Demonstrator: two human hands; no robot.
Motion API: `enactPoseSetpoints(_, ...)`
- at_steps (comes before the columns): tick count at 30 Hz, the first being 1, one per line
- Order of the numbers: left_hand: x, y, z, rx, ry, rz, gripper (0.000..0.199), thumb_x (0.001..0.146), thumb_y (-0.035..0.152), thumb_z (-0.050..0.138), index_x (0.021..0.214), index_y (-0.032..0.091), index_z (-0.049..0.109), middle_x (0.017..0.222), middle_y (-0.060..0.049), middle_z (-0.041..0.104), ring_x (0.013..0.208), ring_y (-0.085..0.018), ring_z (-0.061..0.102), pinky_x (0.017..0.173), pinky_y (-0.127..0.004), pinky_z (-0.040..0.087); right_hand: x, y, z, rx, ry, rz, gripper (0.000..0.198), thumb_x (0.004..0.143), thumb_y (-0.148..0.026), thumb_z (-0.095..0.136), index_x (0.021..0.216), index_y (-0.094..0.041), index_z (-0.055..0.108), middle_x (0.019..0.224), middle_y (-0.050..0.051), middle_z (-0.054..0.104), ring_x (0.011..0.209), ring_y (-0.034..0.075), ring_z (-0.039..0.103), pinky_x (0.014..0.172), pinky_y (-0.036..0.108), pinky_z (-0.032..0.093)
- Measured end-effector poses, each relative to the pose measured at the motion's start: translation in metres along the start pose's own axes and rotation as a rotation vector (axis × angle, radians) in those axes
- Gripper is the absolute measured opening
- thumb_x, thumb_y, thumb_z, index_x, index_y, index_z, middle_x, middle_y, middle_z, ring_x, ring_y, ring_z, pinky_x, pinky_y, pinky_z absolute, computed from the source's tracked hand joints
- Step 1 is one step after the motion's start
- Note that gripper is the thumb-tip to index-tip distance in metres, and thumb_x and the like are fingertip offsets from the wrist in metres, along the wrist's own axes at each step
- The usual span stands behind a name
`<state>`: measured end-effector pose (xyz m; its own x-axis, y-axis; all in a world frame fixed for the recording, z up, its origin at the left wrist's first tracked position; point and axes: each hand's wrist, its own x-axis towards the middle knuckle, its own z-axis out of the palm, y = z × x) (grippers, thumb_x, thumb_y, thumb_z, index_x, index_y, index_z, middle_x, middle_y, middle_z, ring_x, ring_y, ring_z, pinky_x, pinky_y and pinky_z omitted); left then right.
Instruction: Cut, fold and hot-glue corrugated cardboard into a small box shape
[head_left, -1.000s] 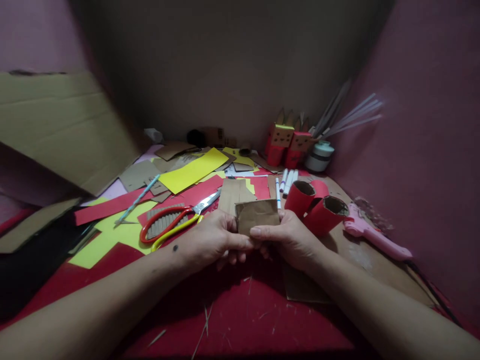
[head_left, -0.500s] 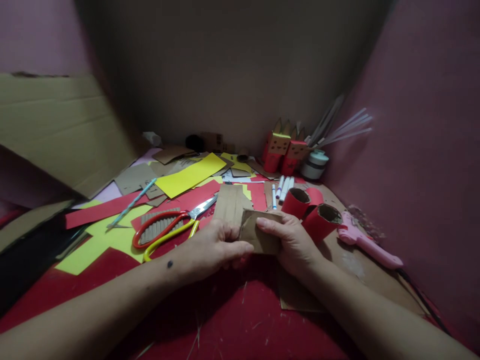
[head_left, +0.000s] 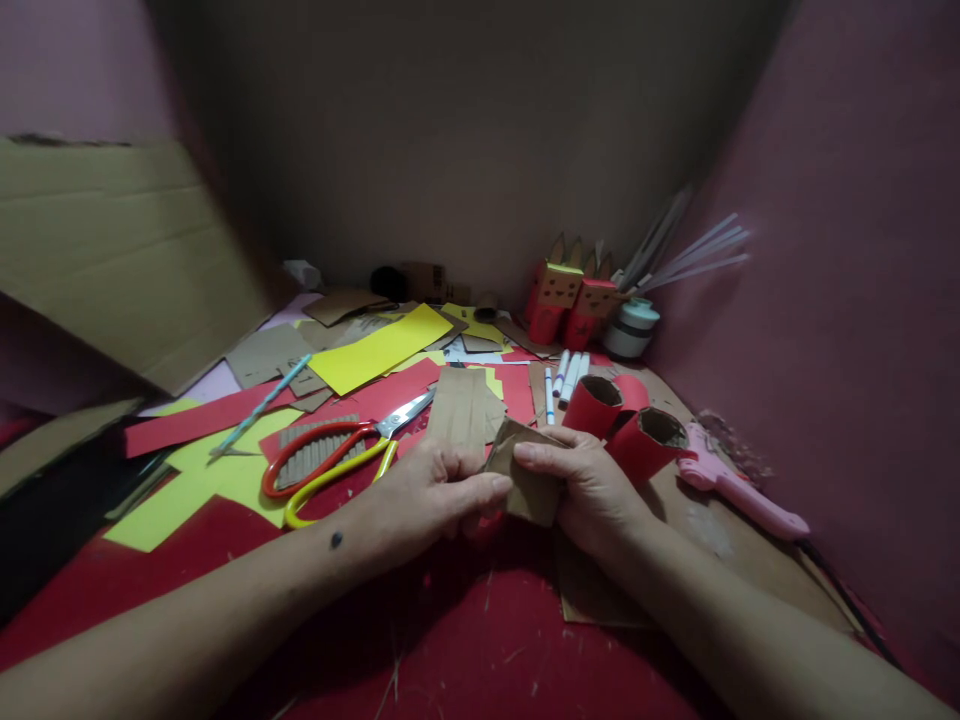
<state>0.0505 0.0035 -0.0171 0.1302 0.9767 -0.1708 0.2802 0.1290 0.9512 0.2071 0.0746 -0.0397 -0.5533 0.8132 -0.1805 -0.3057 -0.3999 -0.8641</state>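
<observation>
A small piece of brown cardboard (head_left: 531, 492) is held tilted over the red tabletop. My right hand (head_left: 596, 488) grips its right side, thumb pressed flat on the face and fingers behind. At the left edge of that piece, my left hand (head_left: 448, 492) is closed, thumb and fingers pinching; its lower fingers are partly hidden. Just behind the hands lies a longer cardboard strip (head_left: 456, 405). Scissors (head_left: 330, 460) with one red and one yellow handle rest left of my left hand, blades pointing away.
Red-covered tubes (head_left: 646, 442) stand right of my right hand, beside a pink glue gun (head_left: 739, 492) on a cardboard sheet. Several markers (head_left: 571, 375) lie behind them. Yellow paper (head_left: 379, 350) and scraps spread left and back. Two decorated red figures (head_left: 559, 290) stand near a white jar (head_left: 631, 328).
The small cardboard piece has turned clockwise in my hands, its lower edge now slanting down to the right. My hands stay almost where they were, and the view has shifted very slightly.
</observation>
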Motion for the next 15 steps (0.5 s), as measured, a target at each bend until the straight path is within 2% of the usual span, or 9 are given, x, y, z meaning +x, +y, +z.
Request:
enactPoseSetpoints(5,-0.001,-0.003,0.004,0.046,0.015,0.02,0.032,0.08,0.041,0.054,0.058,0.017,0.054,0.052,0.002,0.052,0.049,-0.009,0.042,0.047,-0.021,0.031,0.001,0.001,0.005,0.072,0.052,0.049,0.029,0.046,-0.018,0.085,0.071,-0.012,0.071,0.065,0.005,0.071,0.058,0.017,0.063,0.062,0.03,0.051)
enactPoseSetpoints(9,-0.001,0.004,-0.001,0.097,0.065,0.03,0.038,0.083,0.047,0.05,0.058,0.018,0.052,0.053,0.002,0.051,0.049,-0.011,0.044,0.049,-0.022,0.033,0.002,0.0,0.003,0.108,0.066,0.036,0.028,0.048,-0.017,0.086,0.072,-0.013,0.071,0.066,0.004,0.071,0.06,0.016,0.063,0.064,0.029,0.051)
enactPoseSetpoints(12,-0.005,0.01,-0.025,0.135,0.259,0.088,0.036,0.083,0.05,0.05,0.071,0.019,0.061,0.059,-0.001,0.057,0.053,-0.014,0.05,0.052,-0.024,0.035,0.003,-0.002,0.0,0.15,0.088,0.017,0.026,0.049,-0.016,0.087,0.07,-0.016,0.071,0.067,0.003,0.071,0.061,0.014,0.063,0.064,0.028,0.052)
enactPoseSetpoints(13,-0.007,0.009,-0.036,0.202,0.351,0.134,0.033,0.082,0.05,0.053,0.075,0.019,0.063,0.061,-0.002,0.058,0.056,-0.015,0.051,0.054,-0.025,0.035,0.004,-0.002,-0.001,0.172,0.1,0.017,0.026,0.048,-0.015,0.087,0.068,-0.016,0.071,0.067,0.002,0.071,0.062,0.015,0.063,0.064,0.028,0.052)
enactPoseSetpoints(15,-0.015,0.001,-0.06,0.48,0.475,0.122,0.024,0.073,0.044,0.069,0.074,0.02,0.066,0.067,-0.003,0.06,0.063,-0.017,0.05,0.058,-0.026,0.031,0.006,-0.003,-0.001,0.223,0.126,0.027,0.027,0.046,-0.012,0.087,0.067,-0.018,0.071,0.068,0.002,0.071,0.063,0.015,0.063,0.065,0.028,0.053)
